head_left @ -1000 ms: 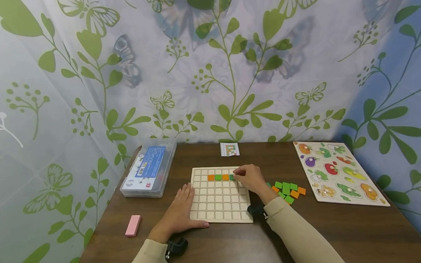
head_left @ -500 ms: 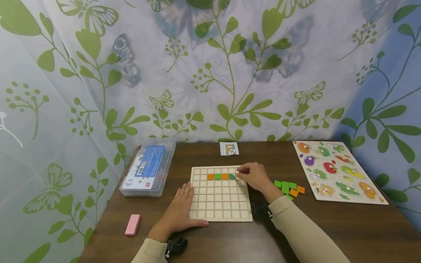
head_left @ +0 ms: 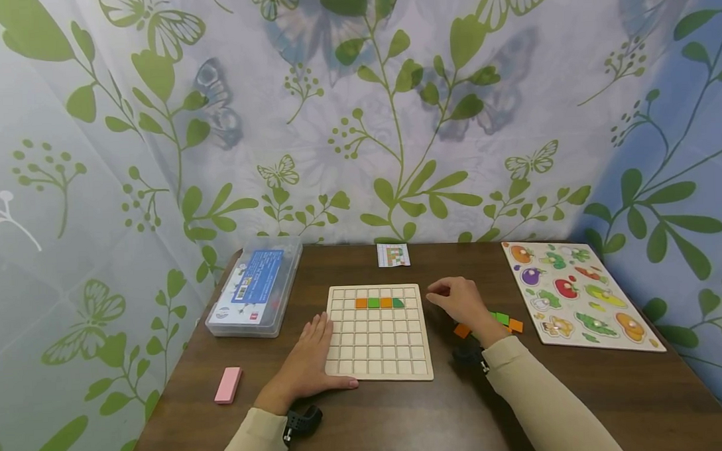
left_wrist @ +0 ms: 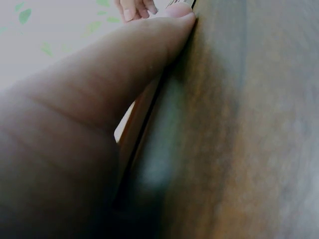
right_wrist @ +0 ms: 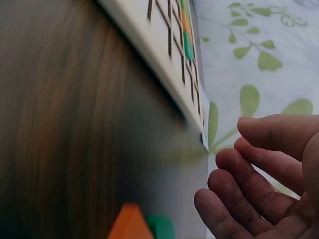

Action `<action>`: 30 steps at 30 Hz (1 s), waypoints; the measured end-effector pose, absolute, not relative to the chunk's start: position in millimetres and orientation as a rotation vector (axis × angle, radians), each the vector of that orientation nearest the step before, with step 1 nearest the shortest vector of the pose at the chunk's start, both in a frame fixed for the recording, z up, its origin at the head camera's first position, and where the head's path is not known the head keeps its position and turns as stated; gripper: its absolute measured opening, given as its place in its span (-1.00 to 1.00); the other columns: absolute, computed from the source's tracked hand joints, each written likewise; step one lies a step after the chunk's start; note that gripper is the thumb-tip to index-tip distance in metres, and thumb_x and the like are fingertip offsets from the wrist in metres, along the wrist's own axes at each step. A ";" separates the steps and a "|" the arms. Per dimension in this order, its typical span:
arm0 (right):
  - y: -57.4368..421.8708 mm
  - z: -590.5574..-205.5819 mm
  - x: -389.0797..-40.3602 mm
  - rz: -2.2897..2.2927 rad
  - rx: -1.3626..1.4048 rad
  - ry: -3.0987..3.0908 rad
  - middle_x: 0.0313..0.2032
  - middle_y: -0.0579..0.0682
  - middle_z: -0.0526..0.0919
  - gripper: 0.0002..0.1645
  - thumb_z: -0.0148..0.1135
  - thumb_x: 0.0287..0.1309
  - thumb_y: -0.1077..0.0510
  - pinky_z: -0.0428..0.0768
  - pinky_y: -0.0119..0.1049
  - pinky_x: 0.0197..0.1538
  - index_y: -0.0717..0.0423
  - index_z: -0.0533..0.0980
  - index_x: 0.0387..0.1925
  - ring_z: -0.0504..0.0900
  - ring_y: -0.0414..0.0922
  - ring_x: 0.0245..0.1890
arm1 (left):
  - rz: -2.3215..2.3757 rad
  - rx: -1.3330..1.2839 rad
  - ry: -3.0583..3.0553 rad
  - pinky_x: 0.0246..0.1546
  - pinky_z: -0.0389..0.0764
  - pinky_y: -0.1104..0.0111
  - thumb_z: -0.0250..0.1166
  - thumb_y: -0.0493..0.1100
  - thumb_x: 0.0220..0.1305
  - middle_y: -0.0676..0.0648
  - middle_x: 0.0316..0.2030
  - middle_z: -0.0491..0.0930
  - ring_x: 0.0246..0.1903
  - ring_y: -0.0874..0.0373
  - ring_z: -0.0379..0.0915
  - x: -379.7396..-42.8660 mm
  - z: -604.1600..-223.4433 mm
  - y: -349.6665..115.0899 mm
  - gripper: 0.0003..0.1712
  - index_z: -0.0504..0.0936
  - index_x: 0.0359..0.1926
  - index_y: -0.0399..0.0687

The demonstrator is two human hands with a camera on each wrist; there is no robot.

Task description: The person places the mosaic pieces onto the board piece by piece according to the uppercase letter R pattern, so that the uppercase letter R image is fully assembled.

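A pale wooden grid board (head_left: 377,348) lies flat on the table. In its second row from the back sit an orange square tile (head_left: 361,304), a green one, another orange one and a dark green tile (head_left: 397,303) with a rounded corner. My left hand (head_left: 308,360) rests along the board's left edge, thumb at the near corner. Off the board's right side hovers my right hand (head_left: 459,300), fingers loosely bent and nothing between them in the right wrist view. Loose orange and green tiles (head_left: 516,325) lie beneath and beyond that hand, partly hidden by the wrist.
At the back left stands a clear plastic case (head_left: 252,289) with a blue label. A pink block (head_left: 228,385) lies at the left. A small printed pattern card (head_left: 393,255) lies behind the board, and a vegetable puzzle board (head_left: 578,297) at the right.
My right hand has let go of the dark green tile and moved right, off the board. That tile now shows fully in its cell. The left hand has stayed put.
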State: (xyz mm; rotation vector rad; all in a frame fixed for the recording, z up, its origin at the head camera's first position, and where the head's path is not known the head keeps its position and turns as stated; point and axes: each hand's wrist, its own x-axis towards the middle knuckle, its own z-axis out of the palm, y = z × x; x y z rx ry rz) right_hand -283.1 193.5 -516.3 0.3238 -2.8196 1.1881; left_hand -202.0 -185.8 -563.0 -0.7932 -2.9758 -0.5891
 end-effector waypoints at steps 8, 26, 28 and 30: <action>221.8 -518.3 -277.5 1.135 0.284 -2.808 -0.15 0.02 0.77 -0.70 0.44 0.38 0.10 0.67 0.04 -0.08 0.21 0.75 0.02 0.69 0.03 -0.17 | -0.598 -0.793 -2.985 0.54 -0.09 -0.06 0.26 0.78 -0.05 -0.40 0.62 -0.12 0.60 -0.26 -0.24 -201.4 -564.0 -185.8 0.66 -0.01 0.62 -0.43; 271.4 -507.6 -269.3 1.169 0.189 -2.869 -0.05 0.15 0.75 -0.58 0.41 0.41 0.05 0.70 -0.03 -0.05 0.27 0.69 0.12 0.69 0.10 -0.09 | -0.613 -0.779 -2.981 0.54 -0.10 -0.06 0.27 0.78 -0.06 -0.40 0.62 -0.11 0.60 -0.25 -0.25 -201.5 -564.3 -185.4 0.66 -0.01 0.63 -0.42; 274.9 -507.7 -268.0 1.166 0.191 -2.874 -0.04 0.16 0.75 -0.57 0.40 0.42 0.05 0.69 0.01 -0.02 0.28 0.69 0.12 0.69 0.11 -0.08 | -0.610 -0.776 -2.987 0.54 -0.10 -0.05 0.27 0.78 -0.06 -0.39 0.62 -0.12 0.60 -0.24 -0.25 -201.1 -563.4 -185.1 0.66 -0.01 0.63 -0.42; 277.8 -508.3 -267.1 1.158 0.191 -2.878 -0.04 0.16 0.75 -0.57 0.41 0.41 0.05 0.69 0.02 -0.01 0.29 0.69 0.13 0.69 0.12 -0.08 | -0.607 -0.777 -2.993 0.55 -0.10 -0.05 0.28 0.77 -0.06 -0.39 0.62 -0.13 0.61 -0.24 -0.26 -201.0 -562.8 -184.8 0.66 -0.02 0.63 -0.41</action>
